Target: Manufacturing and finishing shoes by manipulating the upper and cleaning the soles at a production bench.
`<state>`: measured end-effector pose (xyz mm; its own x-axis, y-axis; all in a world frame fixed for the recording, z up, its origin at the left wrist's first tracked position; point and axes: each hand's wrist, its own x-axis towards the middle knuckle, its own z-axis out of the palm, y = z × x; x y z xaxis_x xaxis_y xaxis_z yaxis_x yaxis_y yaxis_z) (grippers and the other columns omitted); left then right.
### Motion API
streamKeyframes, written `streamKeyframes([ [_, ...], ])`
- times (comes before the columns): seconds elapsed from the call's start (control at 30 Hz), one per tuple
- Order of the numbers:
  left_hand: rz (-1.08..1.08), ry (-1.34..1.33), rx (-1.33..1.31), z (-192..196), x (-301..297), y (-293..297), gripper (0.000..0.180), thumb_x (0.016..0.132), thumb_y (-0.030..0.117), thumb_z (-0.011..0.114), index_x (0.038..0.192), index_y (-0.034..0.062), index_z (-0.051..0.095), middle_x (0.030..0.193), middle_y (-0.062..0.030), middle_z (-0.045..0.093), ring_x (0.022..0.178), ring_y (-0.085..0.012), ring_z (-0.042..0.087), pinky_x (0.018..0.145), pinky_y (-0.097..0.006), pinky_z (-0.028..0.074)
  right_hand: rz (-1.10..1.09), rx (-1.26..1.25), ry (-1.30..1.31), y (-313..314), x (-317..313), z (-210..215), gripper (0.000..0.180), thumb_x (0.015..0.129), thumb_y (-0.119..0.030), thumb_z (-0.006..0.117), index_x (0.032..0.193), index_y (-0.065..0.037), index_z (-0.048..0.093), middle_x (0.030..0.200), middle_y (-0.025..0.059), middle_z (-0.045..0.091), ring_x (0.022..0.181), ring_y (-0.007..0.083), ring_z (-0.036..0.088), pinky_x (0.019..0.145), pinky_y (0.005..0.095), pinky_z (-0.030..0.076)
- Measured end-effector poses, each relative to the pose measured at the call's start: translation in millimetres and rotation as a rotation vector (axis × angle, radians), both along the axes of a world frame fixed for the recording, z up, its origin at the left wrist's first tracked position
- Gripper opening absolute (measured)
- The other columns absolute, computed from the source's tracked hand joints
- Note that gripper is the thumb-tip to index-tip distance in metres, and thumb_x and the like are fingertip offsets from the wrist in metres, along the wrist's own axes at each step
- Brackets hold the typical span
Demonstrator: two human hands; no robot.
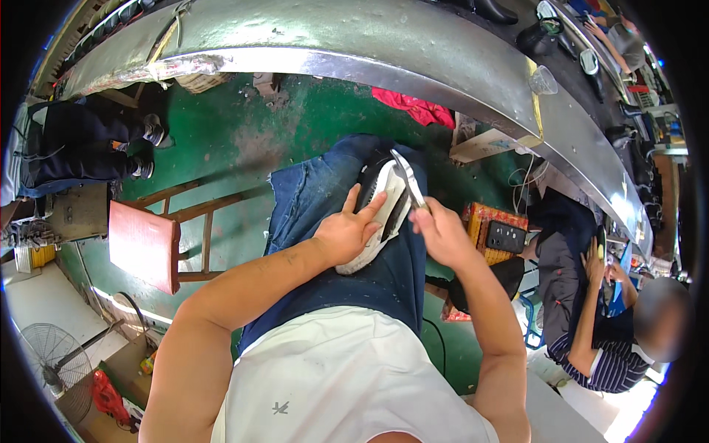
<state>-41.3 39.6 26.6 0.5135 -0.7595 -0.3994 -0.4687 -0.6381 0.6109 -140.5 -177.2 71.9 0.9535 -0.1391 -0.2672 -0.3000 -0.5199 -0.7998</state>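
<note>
A white and black shoe [371, 244] lies tilted on the blue denim [310, 188] over my lap, its toe pointing away from me. My left hand [348, 235] grips the shoe from its left side, with two fingers stretched across it. In my right hand [442, 230], fingers wrapped round the handle, is a hammer [408, 177] with a curved metal head. The hammer's head is over the toe end of the shoe, at its right edge; I cannot tell whether they touch. Much of the handle is hidden in my fist.
A long metal-topped bench [295, 37] curves across the far side. To my left stands a red-topped wooden stool [144, 244]; a fan [55, 362] is behind it. A seated co-worker [602, 340] is close on my right, near a phone [507, 236] on a box. Red cloth [413, 105] lies beneath the bench.
</note>
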Motion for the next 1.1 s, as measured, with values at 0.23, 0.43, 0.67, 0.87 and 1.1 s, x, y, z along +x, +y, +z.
streamKeyframes([
  [0.23, -0.186, 0.034, 0.199, 33, 4, 4, 0.069, 0.104, 0.039, 0.050, 0.163, 0.0259, 0.019, 0.159, -0.0392, 0.019, 0.107, -0.0535, 0.065, 0.097, -0.048, 0.054, 0.120, -0.153, -0.082, 2, 0, -26, 0.043, 0.107, -0.037, 0.045, 0.097, 0.003, 0.056, 0.085, 0.0292, 0.066, 0.083, 0.0483, 0.065, 0.075, 0.0559, 0.050],
  [0.43, 0.419, 0.301, -0.262, -25, -30, 39, 0.071, 0.103, 0.031, 0.054, 0.157, -0.0053, 0.025, 0.141, -0.0365, 0.051, 0.132, -0.0434, 0.054, 0.111, -0.038, 0.042, 0.083, 0.005, -0.035, 27, -25, -14, 0.038, 0.105, -0.037, 0.049, 0.102, 0.001, 0.057, 0.090, 0.0281, 0.067, 0.087, 0.0480, 0.065, 0.076, 0.0551, 0.050],
  [0.67, 0.234, 0.413, -0.072, -5, -24, 32, 0.098, 0.083, 0.022, 0.076, 0.159, -0.0003, 0.020, 0.133, -0.0333, 0.060, 0.120, -0.0412, 0.063, 0.105, -0.040, 0.047, -0.005, 0.150, 0.213, 24, -73, -31, 0.039, 0.108, -0.034, 0.045, 0.100, 0.002, 0.059, 0.084, 0.0179, 0.069, 0.073, 0.0311, 0.069, 0.071, 0.0410, 0.054],
  [0.87, -0.045, -0.031, -0.281, 83, 34, 40, 0.085, 0.077, 0.016, 0.078, 0.152, 0.0080, 0.038, 0.123, -0.0270, 0.067, 0.111, -0.0450, 0.066, 0.097, -0.042, 0.053, -0.374, 0.447, 0.136, 20, -122, -48, 0.044, 0.110, -0.036, 0.041, 0.113, 0.004, 0.058, 0.092, 0.0080, 0.066, 0.075, 0.0139, 0.065, 0.070, 0.0291, 0.053],
  [1.1, 0.229, 0.337, -0.646, 135, 70, -33, 0.076, 0.074, 0.017, 0.090, 0.136, 0.0024, 0.048, 0.107, -0.0150, 0.068, 0.094, -0.0191, 0.067, 0.083, -0.035, 0.055, -0.390, 0.482, 0.116, 24, -133, -28, 0.029, 0.101, -0.022, 0.059, 0.116, 0.003, 0.060, 0.088, 0.0063, 0.066, 0.075, 0.0121, 0.065, 0.069, 0.0293, 0.052],
])
